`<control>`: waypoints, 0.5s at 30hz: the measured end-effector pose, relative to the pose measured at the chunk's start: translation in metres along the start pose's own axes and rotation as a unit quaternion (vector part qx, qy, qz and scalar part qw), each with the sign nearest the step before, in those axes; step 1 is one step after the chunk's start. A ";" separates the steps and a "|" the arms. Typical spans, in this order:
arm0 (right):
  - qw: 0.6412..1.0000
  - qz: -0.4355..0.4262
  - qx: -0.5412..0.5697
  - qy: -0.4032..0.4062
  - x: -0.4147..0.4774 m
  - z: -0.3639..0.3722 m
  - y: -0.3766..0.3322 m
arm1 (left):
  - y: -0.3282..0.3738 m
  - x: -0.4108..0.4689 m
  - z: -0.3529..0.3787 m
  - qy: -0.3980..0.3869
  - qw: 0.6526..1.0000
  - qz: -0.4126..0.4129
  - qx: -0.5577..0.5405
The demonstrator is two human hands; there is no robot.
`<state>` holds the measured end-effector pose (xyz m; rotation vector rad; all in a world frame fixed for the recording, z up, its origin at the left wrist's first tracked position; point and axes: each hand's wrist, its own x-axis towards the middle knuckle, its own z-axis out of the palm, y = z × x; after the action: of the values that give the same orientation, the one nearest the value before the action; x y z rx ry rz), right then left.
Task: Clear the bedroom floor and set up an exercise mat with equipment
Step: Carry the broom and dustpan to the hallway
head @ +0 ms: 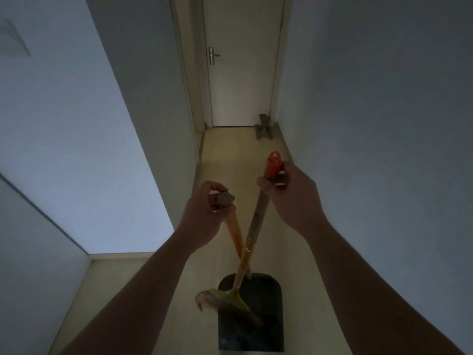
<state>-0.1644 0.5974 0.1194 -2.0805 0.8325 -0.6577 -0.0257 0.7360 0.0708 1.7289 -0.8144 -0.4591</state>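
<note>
My left hand (204,213) grips the top end of an orange wooden handle that runs down to a black dustpan (256,329) on the floor. My right hand (289,196) holds the upper part of a broom (256,226) just below its red hanging cap. The two handles cross in front of me. The broom's yellow head and brown bristles lie over the dustpan's near left side. No exercise mat or equipment is in view.
I stand in a narrow dim hallway with pale floor (230,155). A closed white door (243,60) with a metal lever ends the corridor. A small grey object (263,126) sits by the door's right corner. White walls stand close on both sides.
</note>
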 end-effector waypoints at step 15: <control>0.998 0.023 0.036 0.036 0.261 0.015 0.076 | -0.017 0.279 0.053 -0.037 0.999 -0.006 0.034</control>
<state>-0.0098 0.3750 0.0928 -1.9767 0.8827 -0.7315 0.1352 0.5018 0.0653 1.7895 -0.8819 -0.5126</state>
